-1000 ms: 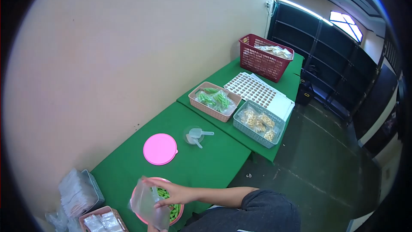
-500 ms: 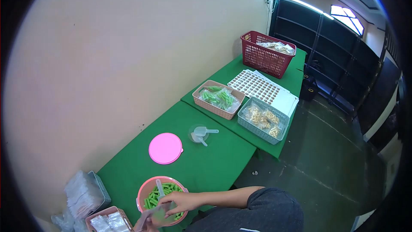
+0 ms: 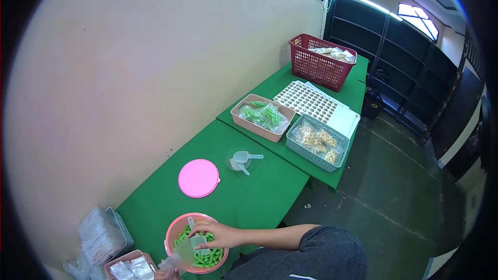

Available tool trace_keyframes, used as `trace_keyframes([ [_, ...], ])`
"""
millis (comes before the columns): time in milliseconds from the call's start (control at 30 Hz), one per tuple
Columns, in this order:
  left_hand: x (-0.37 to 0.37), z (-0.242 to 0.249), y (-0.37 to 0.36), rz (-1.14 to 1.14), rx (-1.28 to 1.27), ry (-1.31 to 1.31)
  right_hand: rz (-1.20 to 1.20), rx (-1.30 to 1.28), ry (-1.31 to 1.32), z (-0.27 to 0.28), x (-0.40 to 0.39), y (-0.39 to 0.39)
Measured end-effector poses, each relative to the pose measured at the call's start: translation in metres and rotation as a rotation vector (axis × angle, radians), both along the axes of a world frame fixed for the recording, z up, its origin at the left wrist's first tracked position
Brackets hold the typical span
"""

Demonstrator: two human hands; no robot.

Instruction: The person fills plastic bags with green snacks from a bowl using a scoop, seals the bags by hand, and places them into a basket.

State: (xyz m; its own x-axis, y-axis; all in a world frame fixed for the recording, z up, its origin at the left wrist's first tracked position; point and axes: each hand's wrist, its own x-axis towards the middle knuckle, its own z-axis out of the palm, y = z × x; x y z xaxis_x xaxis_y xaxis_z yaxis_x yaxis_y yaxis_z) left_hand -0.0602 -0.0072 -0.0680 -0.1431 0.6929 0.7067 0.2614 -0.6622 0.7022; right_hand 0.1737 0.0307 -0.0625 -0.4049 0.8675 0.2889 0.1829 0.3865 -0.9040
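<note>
the clear scoop (image 3: 198, 240) sits in the pink bowl (image 3: 176, 226) among green pieces (image 3: 206, 262), handle pointing away from the person, directly at the right hand (image 3: 211, 235), the nearer one. its fingers surround the scoop; whether they grip, i cannot tell. the left hand (image 3: 167, 275) grasps a plastic bag (image 3: 179, 257) beside the bowl. the tan basket (image 3: 257, 128) holds green bagged pieces (image 3: 265, 117); the grey-blue basket (image 3: 313, 159), pale ones.

We log packing rm: tub (image 3: 179, 222) of green bits (image 3: 207, 260), stacked bags (image 3: 101, 234) at tbl's (image 3: 238, 197) left edge, filled pkts (image 3: 340, 55), label-like sheets (image 3: 307, 99).
</note>
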Motion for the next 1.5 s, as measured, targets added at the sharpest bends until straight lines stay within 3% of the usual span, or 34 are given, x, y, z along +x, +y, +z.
trace_keyframes([
  [33, 0.005, 0.005, -0.005, -0.051, -0.146, -0.247, -0.077, 0.107, -0.011, -0.001, -0.001, 0.001],
  [67, 0.004, 0.005, -0.005, -0.05, -0.148, -0.248, -0.154, 0.214, -0.022, -0.001, -0.002, 0.002],
  [133, 0.002, 0.005, -0.004, 0.088, -0.209, -0.071, -0.087, 0.142, 0.039, 0.011, 0.001, 0.001],
  [233, 0.016, 0.001, 0.001, 0.157, -0.1, -0.051, 0.038, -0.003, 0.136, 0.022, -0.003, -0.007],
  [367, 0.015, 0.0, -0.003, 0.032, -0.066, 0.202, 0.218, -0.15, 0.248, 0.038, -0.013, -0.02],
  [500, 0.016, 0.01, -0.002, -0.012, 0.142, 0.384, 0.195, -0.096, 0.297, 0.034, -0.023, -0.022],
  [700, 0.025, 0.025, 0.001, -0.018, 0.252, 0.627, 0.217, -0.148, 0.34, 0.028, -0.023, -0.021],
  [833, 0.024, 0.017, 0.0, -0.037, 0.211, 0.574, 0.312, -0.208, 0.373, 0.032, -0.018, -0.02],
  [933, 0.018, 0.003, 0.003, -0.057, 0.233, 0.36, 0.34, -0.252, 0.366, 0.033, -0.017, -0.019],
  [1200, 0.022, 0.013, -0.001, 0.006, 0.294, 0.699, 0.249, -0.307, 0.303, 0.02, -0.022, -0.016],
  [1300, 0.019, -0.004, -0.001, -0.113, 0.262, 0.746, 0.209, -0.313, 0.234, 0.021, -0.021, -0.014],
  [1500, 0.038, 0.021, -0.001, -0.05, 0.131, 0.696, 0.254, -0.286, 0.153, 0.031, -0.017, -0.021],
])
